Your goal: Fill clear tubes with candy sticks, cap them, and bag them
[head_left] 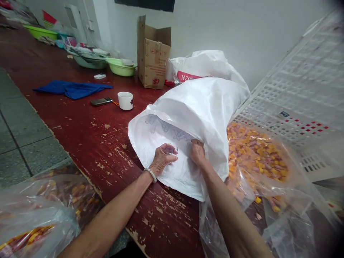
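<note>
A large white woven sack (199, 104) lies on its side on the table, its mouth facing me. Several small clear plastic tubes (178, 134) are scattered on its inner surface. At the mouth, my left hand (163, 157), with a pale bead bracelet at the wrist, curls around some clear plastic tubes (173, 149); their exact number is hard to see. My right hand (198, 152) reaches inside by the sack's right wall, close to the loose tubes. Its fingers are curled, and whatever they grip is hidden.
On the worn red table (107, 154) stand a white cup (125, 100), a phone (101, 102), blue cloth (72, 89), a carton (154, 57) and a green basin (121, 68). A bag of yellow-and-pink pieces (258, 154) and a white crate (298, 93) flank the right; another bag (37, 215) is lower left.
</note>
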`<state>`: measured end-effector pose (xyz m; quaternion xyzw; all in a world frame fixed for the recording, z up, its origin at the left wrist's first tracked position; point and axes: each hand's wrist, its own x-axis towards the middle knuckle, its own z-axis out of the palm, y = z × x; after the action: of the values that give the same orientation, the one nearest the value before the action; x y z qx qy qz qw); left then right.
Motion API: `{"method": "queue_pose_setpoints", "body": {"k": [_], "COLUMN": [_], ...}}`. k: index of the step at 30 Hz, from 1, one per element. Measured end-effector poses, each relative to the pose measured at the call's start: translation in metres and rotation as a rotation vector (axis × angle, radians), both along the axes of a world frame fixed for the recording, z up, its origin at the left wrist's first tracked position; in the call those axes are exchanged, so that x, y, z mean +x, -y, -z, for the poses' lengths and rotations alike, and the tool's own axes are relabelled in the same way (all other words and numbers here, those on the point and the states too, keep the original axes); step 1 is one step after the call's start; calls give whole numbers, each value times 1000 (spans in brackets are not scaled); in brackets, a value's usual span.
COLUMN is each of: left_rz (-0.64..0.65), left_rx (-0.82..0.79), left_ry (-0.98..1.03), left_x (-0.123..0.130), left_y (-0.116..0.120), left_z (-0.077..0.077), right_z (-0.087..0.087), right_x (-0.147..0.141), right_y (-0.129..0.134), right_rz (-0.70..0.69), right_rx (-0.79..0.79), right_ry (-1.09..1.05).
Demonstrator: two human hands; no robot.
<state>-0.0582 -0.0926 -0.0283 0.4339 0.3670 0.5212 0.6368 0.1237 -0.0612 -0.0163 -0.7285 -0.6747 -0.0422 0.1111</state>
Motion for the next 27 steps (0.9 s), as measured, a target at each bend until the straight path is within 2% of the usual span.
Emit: {"method": "queue_pose_setpoints", "body": {"k": [4,8,11,15,18,21,24,27], "left_rz": [27,32,8,-31,-12,87,199,261], "left_rx": [-44,-48,-25,83,154,162,111,118], "left_ry": [-3,11,28,-8,12,67,62,34], "left_x": [1,1,-1,-3,-2,1,2,-1], "left_y": [-5,-7,-8,-8,-2,11,27,40], "left_z": [3,1,-1,-2,-4,-4,-2,1], "right_z": [-7,-18,-25,-35,-40,-40,-31,-17], "right_x": [12,12,5,-7,-17,-29,-40,-46], "right_y": [-10,-4,11,46,74,97,114,127], "right_rz": [25,-6,-75,-181,-256,-230,-128,-93], "right_rx": [-72,-120,-152,-182,-184,-112,18,85], "right_ry": [48,39,-28,-136,-321,-553,-780,-987]}}
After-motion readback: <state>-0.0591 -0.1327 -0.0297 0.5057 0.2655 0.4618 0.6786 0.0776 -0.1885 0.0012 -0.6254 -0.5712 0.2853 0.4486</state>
